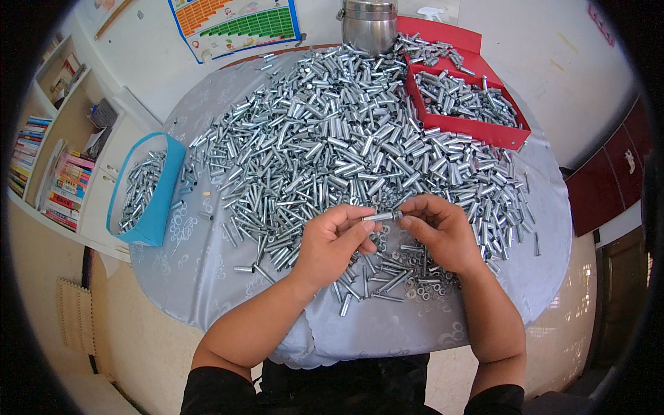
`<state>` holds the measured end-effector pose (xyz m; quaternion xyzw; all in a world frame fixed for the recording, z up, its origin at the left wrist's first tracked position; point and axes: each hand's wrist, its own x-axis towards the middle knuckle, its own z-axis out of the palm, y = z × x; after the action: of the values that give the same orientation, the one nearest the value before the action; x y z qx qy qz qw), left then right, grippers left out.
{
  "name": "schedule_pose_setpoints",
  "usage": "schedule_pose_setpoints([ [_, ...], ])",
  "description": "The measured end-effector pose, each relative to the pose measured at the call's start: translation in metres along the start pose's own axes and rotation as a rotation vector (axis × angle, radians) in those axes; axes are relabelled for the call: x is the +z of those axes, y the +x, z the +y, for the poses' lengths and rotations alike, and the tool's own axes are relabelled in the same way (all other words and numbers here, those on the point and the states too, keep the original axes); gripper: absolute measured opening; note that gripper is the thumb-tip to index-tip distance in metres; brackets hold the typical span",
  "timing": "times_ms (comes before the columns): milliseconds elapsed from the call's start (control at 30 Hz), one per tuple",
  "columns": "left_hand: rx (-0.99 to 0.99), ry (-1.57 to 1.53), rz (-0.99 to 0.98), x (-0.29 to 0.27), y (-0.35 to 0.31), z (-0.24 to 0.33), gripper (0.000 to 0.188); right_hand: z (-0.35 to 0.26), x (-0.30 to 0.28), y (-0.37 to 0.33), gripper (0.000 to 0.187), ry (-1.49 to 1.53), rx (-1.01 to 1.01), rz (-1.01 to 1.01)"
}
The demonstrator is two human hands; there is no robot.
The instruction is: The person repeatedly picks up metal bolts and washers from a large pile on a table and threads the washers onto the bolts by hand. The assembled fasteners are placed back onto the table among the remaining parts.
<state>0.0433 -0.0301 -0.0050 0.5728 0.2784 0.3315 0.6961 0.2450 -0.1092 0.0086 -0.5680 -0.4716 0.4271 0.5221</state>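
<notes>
A silvery expansion bolt [378,217] lies level between my two hands, above the near part of the pile. My left hand [324,243] pinches its sleeve end with thumb and fingers. At the other end, where a nut or washer seems to sit, my right hand [444,234] closes thumb and forefinger; the fingertips partly hide that end. Under and beyond my hands spreads a big heap of metal sleeves and bolts [325,138]. Small washers and nuts [420,287] lie loose below my right hand, beside several bolts.
A blue open box [158,220] of bolts stands at the left. At the back right, a red box [477,131] holds more bolts, with a steel pot [370,28] left of it. All rest on a round table with a grey cloth [183,277]. A bookshelf [59,138] stands far left.
</notes>
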Motion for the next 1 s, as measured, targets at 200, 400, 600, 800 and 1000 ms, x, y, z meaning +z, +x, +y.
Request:
schedule_pose_setpoints([
  [200, -0.009, 0.015, -0.009, -0.0001, -0.0005, -0.0008, 0.023, -0.0077, -0.0014, -0.0002, 0.014, -0.027, 0.036, -0.042],
  [400, 0.024, 0.012, -0.056, 0.0002, -0.0005, -0.0017, 0.023, -0.0064, -0.0068, -0.0013, 0.015, -0.108, 0.034, -0.089],
  [600, 0.026, 0.001, -0.051, 0.0003, -0.0024, 0.0005, 0.023, -0.0073, -0.0025, -0.0011, 0.018, -0.006, 0.016, -0.066],
  [800, 0.054, 0.046, -0.087, 0.0, -0.0035, -0.0002, 0.023, -0.0039, -0.0067, -0.0008, 0.021, -0.075, 0.039, -0.086],
  [1000, 0.027, 0.003, -0.094, 0.0018, -0.0035, -0.0004, 0.022, -0.0001, -0.0014, -0.003, 0.021, -0.202, -0.013, 0.045],
])
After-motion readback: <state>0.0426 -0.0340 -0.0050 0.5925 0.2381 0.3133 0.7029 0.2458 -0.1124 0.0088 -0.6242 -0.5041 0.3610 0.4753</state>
